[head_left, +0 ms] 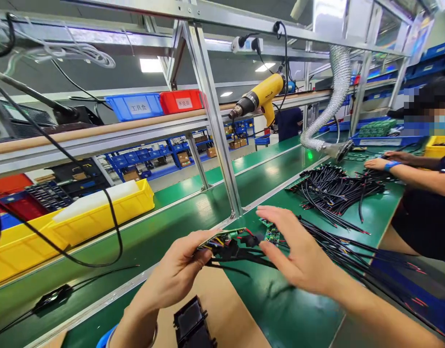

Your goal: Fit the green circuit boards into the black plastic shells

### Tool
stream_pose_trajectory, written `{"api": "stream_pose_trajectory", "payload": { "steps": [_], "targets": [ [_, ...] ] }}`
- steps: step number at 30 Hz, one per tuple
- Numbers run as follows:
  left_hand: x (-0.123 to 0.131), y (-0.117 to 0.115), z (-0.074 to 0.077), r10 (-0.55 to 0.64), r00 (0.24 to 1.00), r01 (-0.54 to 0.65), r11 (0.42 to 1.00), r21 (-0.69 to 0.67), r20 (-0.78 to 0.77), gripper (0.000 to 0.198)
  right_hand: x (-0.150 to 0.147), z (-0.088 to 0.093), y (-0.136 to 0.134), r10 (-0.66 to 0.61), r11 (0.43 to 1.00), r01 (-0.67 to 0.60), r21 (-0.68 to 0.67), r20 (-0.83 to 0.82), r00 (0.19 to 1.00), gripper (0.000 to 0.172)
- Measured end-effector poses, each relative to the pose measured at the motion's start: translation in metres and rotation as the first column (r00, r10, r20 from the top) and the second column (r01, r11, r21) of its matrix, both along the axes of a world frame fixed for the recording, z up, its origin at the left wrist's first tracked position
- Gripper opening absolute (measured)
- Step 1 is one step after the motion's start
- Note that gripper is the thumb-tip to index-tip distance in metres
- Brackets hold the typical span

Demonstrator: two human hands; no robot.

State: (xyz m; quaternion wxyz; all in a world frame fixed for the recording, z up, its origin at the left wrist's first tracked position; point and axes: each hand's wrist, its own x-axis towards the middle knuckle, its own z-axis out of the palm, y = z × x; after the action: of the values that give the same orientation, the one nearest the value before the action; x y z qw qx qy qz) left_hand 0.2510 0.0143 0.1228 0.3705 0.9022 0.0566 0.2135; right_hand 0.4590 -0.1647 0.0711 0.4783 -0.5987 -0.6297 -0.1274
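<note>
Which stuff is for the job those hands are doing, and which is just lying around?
Probably for the job:
circuit board, held in the left hand
black cable, near the open right hand
black plastic case, on the cardboard

Seemingly just lying around:
red bin and blue bin, on the shelf
yellow bin

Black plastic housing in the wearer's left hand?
No, the left hand holds a wired green circuit board, while the black plastic housing lies on the brown cardboard below.
</note>
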Motion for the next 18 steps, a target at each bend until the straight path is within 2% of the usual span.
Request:
{"api": "stream_pose_trajectory", "payload": {
  "steps": [2,4,5,7,8,9,10,11,12,13,15,16,17,18],
  "targets": [
    [-0.005,0.001,0.011,-0.021,1.0,0.021,0.997,0.08,0.0,0.036,0.004,0.004,0.018,0.164,0.962,-0.174,-0.213,-0.062,0.984,0.047],
    [-0.008,0.0,0.019,-0.082,0.997,0.083,0.98,0.182,-0.015,0.034,0.002,0.005,0.037,0.346,0.851,-0.377,-0.365,-0.15,0.926,0.049],
    [-0.009,0.001,0.021,-0.115,0.993,0.117,0.966,0.23,-0.019,0.034,0.0,0.005,0.045,0.423,0.788,-0.468,-0.401,-0.201,0.884,0.048],
    [-0.009,0.004,0.02,-0.18,0.984,0.167,0.938,0.302,0.013,0.031,-0.006,0.007,0.056,0.553,0.662,-0.64,-0.391,-0.322,0.768,0.047],
    [-0.009,0.007,0.017,-0.178,0.981,0.145,0.938,0.315,0.078,0.029,-0.008,0.009,0.061,0.592,0.614,-0.71,-0.345,-0.393,0.703,0.047],
    [-0.007,0.01,0.011,-0.131,0.974,0.072,0.953,0.294,0.185,0.028,-0.011,0.01,0.064,0.612,0.589,-0.759,-0.276,-0.461,0.643,0.049],
    [-0.005,0.013,0.002,-0.046,0.952,-0.023,0.975,0.222,0.301,0.031,-0.013,0.012,0.067,0.611,0.592,-0.782,-0.195,-0.524,0.593,0.052],
    [-0.001,0.015,-0.007,0.049,0.915,-0.092,0.992,0.09,0.4,0.041,-0.016,0.013,0.069,0.595,0.617,-0.779,-0.115,-0.58,0.557,0.055],
    [0.004,0.015,-0.018,0.137,0.876,-0.116,0.991,-0.074,0.463,0.058,-0.018,0.013,0.072,0.567,0.656,-0.753,-0.053,-0.624,0.538,0.057],
    [0.01,0.013,-0.028,0.192,0.852,-0.087,0.969,-0.23,0.487,0.079,-0.021,0.013,0.074,0.536,0.704,-0.71,-0.006,-0.651,0.537,0.058],
    [0.024,0.005,-0.044,0.158,0.86,0.063,0.91,-0.409,0.485,0.116,-0.026,0.011,0.08,0.484,0.782,-0.622,0.032,-0.66,0.574,0.057],
    [0.031,0.0,-0.05,0.115,0.868,0.123,0.892,-0.434,0.482,0.123,-0.029,0.011,0.082,0.457,0.812,-0.583,0.028,-0.652,0.605,0.058],
    [0.037,-0.006,-0.053,0.09,0.871,0.151,0.886,-0.438,0.482,0.121,-0.032,0.01,0.084,0.434,0.831,-0.556,0.014,-0.641,0.633,0.06],
    [0.043,-0.011,-0.054,0.08,0.874,0.159,0.884,-0.439,0.479,0.11,-0.034,0.009,0.085,0.414,0.843,-0.539,-0.007,-0.631,0.656,0.061]
  ]
}}
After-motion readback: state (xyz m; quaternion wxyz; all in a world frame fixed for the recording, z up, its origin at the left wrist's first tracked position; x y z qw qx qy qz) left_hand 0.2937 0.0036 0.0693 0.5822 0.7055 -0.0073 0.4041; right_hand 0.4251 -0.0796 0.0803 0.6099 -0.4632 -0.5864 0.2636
